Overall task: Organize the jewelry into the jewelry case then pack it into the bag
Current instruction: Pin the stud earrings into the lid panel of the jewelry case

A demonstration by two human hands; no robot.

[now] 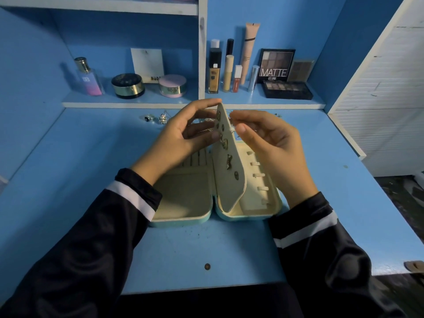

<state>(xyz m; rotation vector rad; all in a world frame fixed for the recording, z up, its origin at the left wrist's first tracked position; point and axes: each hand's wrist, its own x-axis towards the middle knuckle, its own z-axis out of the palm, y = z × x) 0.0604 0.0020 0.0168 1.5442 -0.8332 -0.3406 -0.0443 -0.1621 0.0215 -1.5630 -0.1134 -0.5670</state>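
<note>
Here, left hand (181, 138) and right hand (273, 145) pinch the earring flap (229, 177); a palette (276, 65) reads MATTE.

Mint-green jewelry case (183, 222) with cream lining, blue desk (206, 249), black sleeves (91, 237) with white stripes

cosmetics (238, 65) on a blue shelf (275, 102)

Long black sleeves, slight sheen. Left sleeve (87, 244), right sleeve (325, 255): one white band (133, 196) each, just above ribbed black cuff (135, 180). Left hand (174, 138), right hand (275, 148) bare.
</note>
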